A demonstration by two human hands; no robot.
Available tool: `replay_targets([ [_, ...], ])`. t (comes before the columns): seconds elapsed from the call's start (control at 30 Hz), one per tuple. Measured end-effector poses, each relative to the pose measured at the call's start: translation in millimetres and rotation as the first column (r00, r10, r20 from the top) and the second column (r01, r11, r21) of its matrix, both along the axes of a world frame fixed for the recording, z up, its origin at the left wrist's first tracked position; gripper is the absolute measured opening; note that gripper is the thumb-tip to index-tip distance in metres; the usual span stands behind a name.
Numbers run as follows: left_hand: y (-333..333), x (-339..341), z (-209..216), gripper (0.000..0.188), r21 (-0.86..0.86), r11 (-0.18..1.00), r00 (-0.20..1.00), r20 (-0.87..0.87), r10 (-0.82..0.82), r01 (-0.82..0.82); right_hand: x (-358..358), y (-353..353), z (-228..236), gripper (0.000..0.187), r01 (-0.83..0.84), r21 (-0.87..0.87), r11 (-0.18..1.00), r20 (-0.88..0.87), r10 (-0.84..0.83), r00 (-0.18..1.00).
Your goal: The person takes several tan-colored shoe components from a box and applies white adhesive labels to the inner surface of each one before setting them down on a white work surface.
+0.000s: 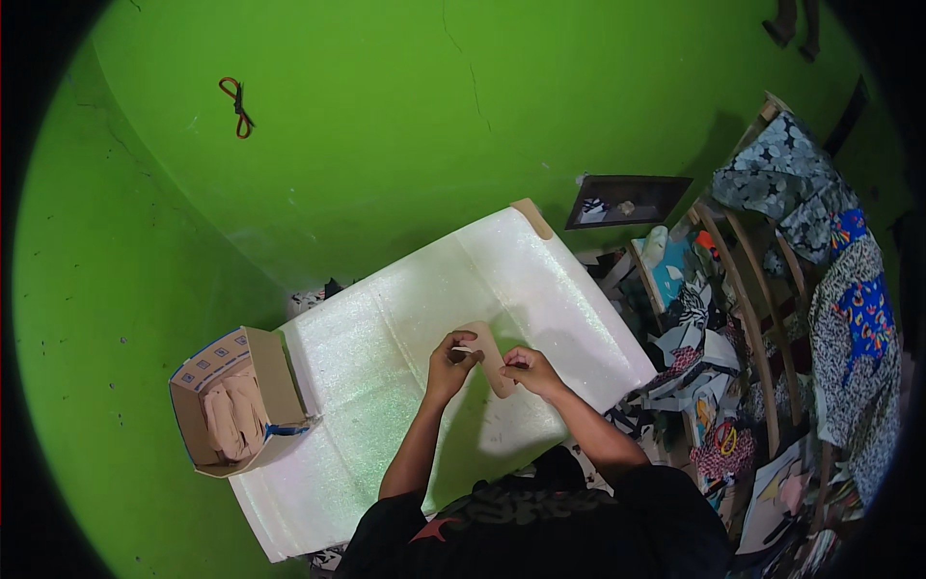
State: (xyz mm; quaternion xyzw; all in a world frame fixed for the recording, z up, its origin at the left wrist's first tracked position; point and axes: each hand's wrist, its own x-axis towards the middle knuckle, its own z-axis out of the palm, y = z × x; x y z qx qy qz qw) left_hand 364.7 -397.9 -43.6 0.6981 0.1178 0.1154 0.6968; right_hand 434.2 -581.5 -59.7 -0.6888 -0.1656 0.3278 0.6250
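A flat, tan, elongated piece with rounded ends point(492, 359), like cardboard or a sole-shaped cutout, is held a little above the white table point(405, 289). My left hand point(451, 367) is closed, its curled fingers and thumb at the upper left edge of the piece. On the opposite side, my right hand point(532, 371) pinches the lower right edge. Fingertip contact is too small to make out fully.
An open cardboard box point(193, 425) on the table's left end holds several similar tan pieces point(234, 415). Fabric scraps point(694, 362) crowd the floor to the right beside a wooden rack point(752, 289) draped with patterned cloth point(834, 318). A green wall point(367, 125) rises behind.
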Motion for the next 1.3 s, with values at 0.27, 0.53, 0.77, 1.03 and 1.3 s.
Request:
replay_targets([
  [0.27, -16.2, 47.5, 6.4, 0.035, 0.034, 0.974, 0.974, 0.038, 0.224, -0.225, 57.6, 3.5, -5.9, 0.016, -0.045, 0.067, 0.997, -0.069, 0.05, 0.996],
  [0.53, -50.9, 124.3, -13.4, 0.035, 0.099, 0.957, 0.961, -0.034, 0.276, -0.271, 136.2, -27.1, -20.8, 0.021, -0.018, 0.079, 0.997, -0.083, 0.024, 0.996],
  [0.77, -80.1, 199.1, -20.2, 0.036, 0.113, 0.965, 0.971, -0.028, 0.239, -0.235, 213.3, -52.3, -33.7, 0.026, 0.011, 0.041, 0.999, -0.003, -0.011, 1.0],
  [1.03, -70.1, 273.2, -38.4, 0.035, 0.208, 0.95, 0.969, -0.025, 0.245, -0.234, 283.9, -38.7, -45.4, 0.018, -0.047, 0.026, 0.999, 0.135, 0.043, 0.99],
  [1.3, -45.8, 334.8, -70.1, 0.032, 0.205, 0.93, 0.948, -0.031, 0.316, -0.304, 349.8, -1.2, -57.4, 0.019, 0.002, -0.016, 1.0, 0.484, 0.006, 0.875],
])
